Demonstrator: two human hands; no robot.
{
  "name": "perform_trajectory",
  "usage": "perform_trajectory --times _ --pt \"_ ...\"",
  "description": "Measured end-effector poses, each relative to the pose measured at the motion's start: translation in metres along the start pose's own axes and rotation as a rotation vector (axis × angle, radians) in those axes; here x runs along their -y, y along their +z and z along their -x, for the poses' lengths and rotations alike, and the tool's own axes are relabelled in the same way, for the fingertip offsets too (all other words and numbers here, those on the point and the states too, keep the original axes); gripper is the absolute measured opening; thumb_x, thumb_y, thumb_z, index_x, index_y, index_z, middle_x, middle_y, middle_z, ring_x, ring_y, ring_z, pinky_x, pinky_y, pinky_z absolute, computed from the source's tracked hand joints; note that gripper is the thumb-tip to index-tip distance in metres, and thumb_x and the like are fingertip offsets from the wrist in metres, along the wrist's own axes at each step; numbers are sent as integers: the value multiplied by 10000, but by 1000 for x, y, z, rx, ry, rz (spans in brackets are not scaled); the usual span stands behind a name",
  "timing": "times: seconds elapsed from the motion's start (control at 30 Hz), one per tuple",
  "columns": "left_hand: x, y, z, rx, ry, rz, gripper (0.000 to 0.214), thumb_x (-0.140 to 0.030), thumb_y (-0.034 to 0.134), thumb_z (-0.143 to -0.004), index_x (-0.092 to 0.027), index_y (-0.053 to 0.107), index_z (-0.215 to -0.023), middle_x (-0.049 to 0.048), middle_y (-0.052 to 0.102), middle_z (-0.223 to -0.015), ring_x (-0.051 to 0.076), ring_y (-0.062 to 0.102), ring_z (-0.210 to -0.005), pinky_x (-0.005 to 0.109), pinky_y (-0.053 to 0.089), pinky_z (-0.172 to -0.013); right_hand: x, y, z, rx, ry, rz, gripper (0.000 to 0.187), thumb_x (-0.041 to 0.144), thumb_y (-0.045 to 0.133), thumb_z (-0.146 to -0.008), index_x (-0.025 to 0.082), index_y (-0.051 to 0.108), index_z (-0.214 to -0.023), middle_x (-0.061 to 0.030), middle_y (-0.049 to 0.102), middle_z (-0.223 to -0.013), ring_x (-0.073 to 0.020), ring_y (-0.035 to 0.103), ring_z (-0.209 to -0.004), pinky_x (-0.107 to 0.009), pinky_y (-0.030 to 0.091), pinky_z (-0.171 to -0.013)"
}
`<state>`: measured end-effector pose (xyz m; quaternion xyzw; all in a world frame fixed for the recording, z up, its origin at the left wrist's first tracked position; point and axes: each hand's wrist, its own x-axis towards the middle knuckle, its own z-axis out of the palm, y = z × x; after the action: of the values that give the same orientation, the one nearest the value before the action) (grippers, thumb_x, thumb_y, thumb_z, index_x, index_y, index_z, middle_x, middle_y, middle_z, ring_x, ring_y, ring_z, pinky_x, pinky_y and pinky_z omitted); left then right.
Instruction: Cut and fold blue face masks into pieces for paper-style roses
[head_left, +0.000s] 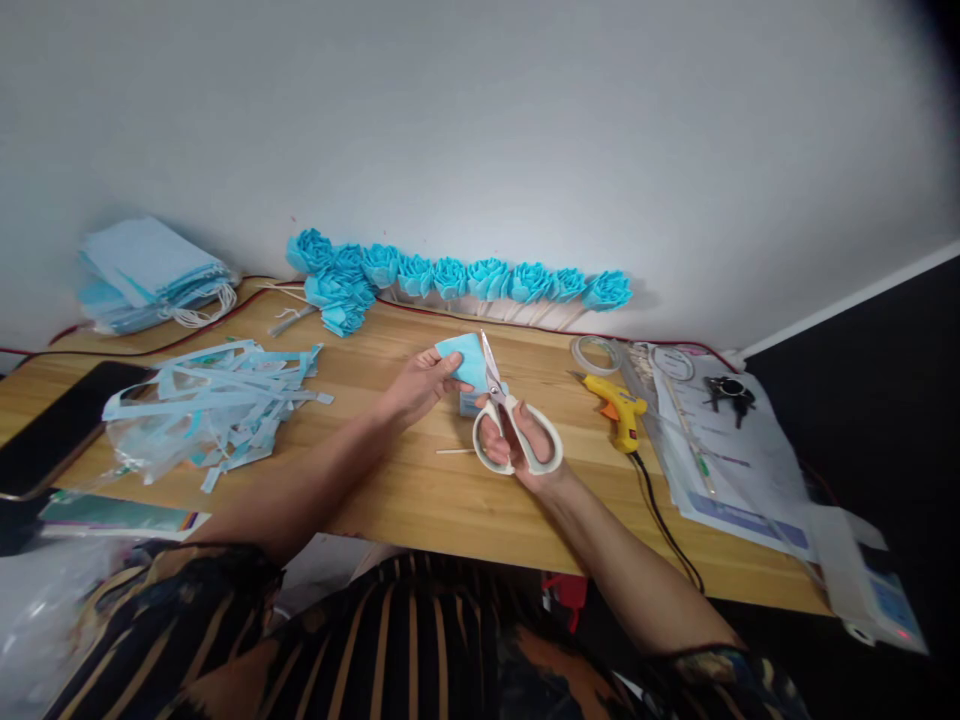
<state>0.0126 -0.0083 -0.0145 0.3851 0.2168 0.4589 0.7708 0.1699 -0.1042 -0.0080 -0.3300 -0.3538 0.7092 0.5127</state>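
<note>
Pinched in my left hand (pixel 421 388) is a small blue square of thin, fabric-like sheet (pixel 466 358), held above the middle of the table. My right hand (pixel 525 445) has its fingers through the handles of a pair of white-handled scissors (pixel 493 385). The scissor blades point up and away from me, beside the right edge of the blue square; I cannot tell whether they touch it. Under the square and the scissors, a blue piece or stack (pixel 471 402) lies partly hidden on the wood. A thin pale stick (pixel 454 451) rests nearby.
Blue handmade flowers (pixel 450 278) on sticks line the wall. At left are stacked face masks (pixel 150 270), a heap of cut strips (pixel 217 405) and a phone (pixel 67 425). To the right lie a yellow glue gun (pixel 619 405), a tape roll (pixel 596 354), keys (pixel 729 395) and papers (pixel 720 450).
</note>
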Motion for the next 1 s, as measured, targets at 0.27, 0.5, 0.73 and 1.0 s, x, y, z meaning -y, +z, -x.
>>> perform_trajectory --times 0.27,0.5,0.73,1.0 --pt "0 -3 -2 -3 -3 4 377 -382 902 -624 -120 709 -815 15 724 -714 112 669 -610 211 586 -573 -5 -2 0 5 -32 17 602 694 740 -703 157 636 -956 68 471 -559 -50 314 -394 -185 249 -343" --pt "-2 -7 -4 -8 6 -12 396 -396 906 -613 -115 722 -823 22 721 -707 118 662 -602 218 573 -552 -3 -6 -1 34 -1 0 606 676 765 -689 151 649 -970 75 473 -541 -42 296 -383 -185 237 -332" --pt "-6 -6 -2 -10 7 -52 388 -389 901 -622 -113 727 -831 36 733 -741 131 673 -628 234 571 -569 -2 -5 2 97 16 -8 570 671 709 -761 186 605 -1042 55 514 -604 -64 346 -430 -207 277 -376" --pt "-7 -9 -5 -66 63 -46 367 -396 907 -603 -128 719 -771 21 722 -712 121 650 -595 233 555 -553 -5 -6 3 153 -34 57 460 630 623 -862 242 512 -1082 36 568 -669 -103 431 -492 -232 349 -436"
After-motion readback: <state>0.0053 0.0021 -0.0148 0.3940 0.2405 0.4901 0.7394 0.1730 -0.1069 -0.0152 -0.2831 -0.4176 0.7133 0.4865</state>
